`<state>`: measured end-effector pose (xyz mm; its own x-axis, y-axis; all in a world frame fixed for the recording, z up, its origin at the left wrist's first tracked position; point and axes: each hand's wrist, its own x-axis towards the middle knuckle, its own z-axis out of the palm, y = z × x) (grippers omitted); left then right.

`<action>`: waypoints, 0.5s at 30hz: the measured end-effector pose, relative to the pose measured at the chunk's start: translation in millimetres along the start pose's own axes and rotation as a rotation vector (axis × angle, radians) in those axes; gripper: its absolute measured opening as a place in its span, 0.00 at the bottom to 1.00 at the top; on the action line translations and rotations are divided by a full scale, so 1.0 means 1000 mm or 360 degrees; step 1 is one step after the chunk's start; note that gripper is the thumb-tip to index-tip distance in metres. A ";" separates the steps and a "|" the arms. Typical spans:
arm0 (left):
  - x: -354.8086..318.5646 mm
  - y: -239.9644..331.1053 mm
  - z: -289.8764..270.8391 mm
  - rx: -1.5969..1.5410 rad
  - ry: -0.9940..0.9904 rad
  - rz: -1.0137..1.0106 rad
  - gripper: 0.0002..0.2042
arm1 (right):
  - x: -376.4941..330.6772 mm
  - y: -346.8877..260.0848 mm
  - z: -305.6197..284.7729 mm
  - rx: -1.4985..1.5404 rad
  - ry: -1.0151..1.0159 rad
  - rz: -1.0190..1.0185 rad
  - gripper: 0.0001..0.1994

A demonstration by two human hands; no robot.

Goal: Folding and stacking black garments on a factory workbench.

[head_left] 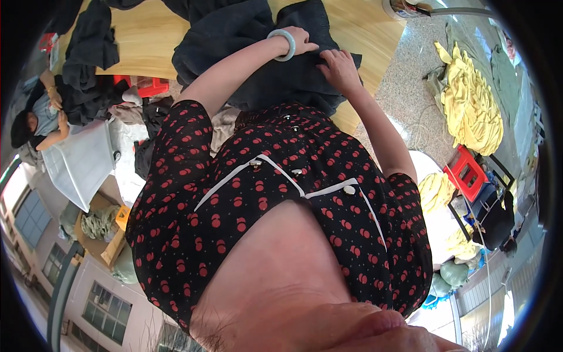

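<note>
A dark navy, nearly black piece of cloth [252, 76] lies bunched in thick folds over the near edge of a wooden table [149, 38], close against my body. My left hand [301, 41], with a pale bangle on its wrist, rests on the cloth with its fingers bent into the fabric and the index finger reaching toward the right. Just beside it, my right hand [340, 70] has its fingers curled onto the same cloth. Only a small gap separates the two hands. Their fingertips are partly lost against the dark fabric.
More dark cloth [91, 44] hangs off the table at the left, near a co-worker [41, 120]. A red stool [153, 87] and a white bin [79, 158] stand on that side. At the right are a yellow fabric pile [472, 102] and another red stool [467, 173].
</note>
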<state>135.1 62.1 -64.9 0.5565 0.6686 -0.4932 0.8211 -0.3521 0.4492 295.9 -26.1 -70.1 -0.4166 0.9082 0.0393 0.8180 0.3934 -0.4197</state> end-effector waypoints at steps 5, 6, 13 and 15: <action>0.010 0.006 0.012 0.0141 -0.0198 -0.0026 0.25 | -0.011 -0.006 0.002 0.0023 0.0061 -0.0012 0.11; 0.011 0.011 0.010 0.0161 -0.0237 -0.0050 0.26 | -0.013 -0.006 0.002 0.0004 0.0029 -0.0003 0.10; 0.005 0.022 0.013 0.0065 -0.0263 -0.0009 0.20 | -0.020 -0.009 0.010 0.0157 0.0081 0.0127 0.05; 0.002 0.020 0.018 0.0094 -0.0181 0.0087 0.19 | -0.019 -0.010 0.011 0.0110 0.0068 0.0101 0.05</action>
<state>154.7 44.6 -70.2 0.6088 0.5701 -0.5517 0.7933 -0.4263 0.4348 291.3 -48.5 -76.6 -0.3465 0.9368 0.0484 0.8122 0.3255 -0.4842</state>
